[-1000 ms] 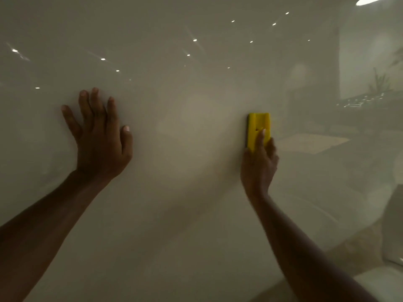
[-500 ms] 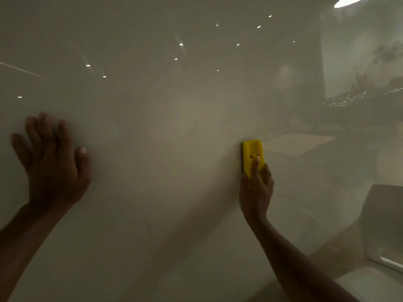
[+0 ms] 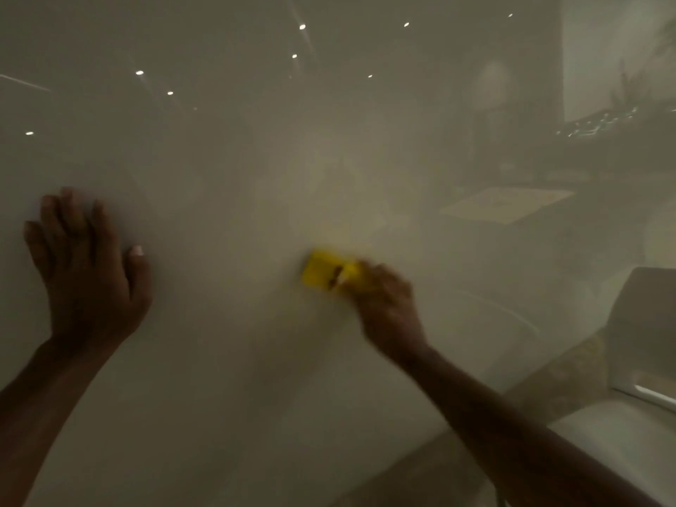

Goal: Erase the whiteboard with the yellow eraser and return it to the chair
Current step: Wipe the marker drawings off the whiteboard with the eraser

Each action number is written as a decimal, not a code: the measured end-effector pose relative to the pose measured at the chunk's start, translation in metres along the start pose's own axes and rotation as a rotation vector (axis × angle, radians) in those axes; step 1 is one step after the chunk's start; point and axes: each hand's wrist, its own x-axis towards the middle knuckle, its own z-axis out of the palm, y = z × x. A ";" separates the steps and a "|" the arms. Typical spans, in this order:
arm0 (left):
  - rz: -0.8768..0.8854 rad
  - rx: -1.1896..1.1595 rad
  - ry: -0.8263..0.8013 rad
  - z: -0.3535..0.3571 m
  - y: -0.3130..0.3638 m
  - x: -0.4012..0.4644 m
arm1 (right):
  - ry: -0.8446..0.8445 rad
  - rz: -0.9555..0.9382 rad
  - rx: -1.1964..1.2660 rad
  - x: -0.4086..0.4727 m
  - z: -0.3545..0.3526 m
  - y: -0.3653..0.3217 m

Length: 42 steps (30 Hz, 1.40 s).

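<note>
A glossy whiteboard (image 3: 226,378) fills most of the view and shows only reflections of ceiling lights. My right hand (image 3: 387,305) grips the yellow eraser (image 3: 322,273) and presses it flat on the board near the centre; the eraser lies tilted, its long side pointing up-left, and it is motion-blurred. My left hand (image 3: 86,272) rests flat against the board at the left, fingers spread and holding nothing. A white chair (image 3: 643,345) stands at the right edge, beyond the board's lower right corner.
The board's bottom edge runs diagonally toward the lower right, with patterned floor (image 3: 570,375) visible below it. The chair's pale seat (image 3: 622,440) lies under its backrest. Dim reflections of a room and plants show at the upper right.
My right hand has swept the eraser left and slightly down, turning it from upright to tilted. The view has shifted, and my left hand stays flat on the board.
</note>
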 end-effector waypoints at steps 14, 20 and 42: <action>0.036 0.032 -0.009 -0.048 -0.051 -0.044 | 0.287 0.726 0.093 -0.023 0.081 -0.165; 0.056 0.018 -0.010 -0.061 -0.082 -0.056 | -0.239 -0.010 0.114 -0.080 0.130 -0.276; -0.040 0.012 0.002 -0.105 -0.211 -0.095 | 0.234 0.687 0.042 -0.007 0.128 -0.285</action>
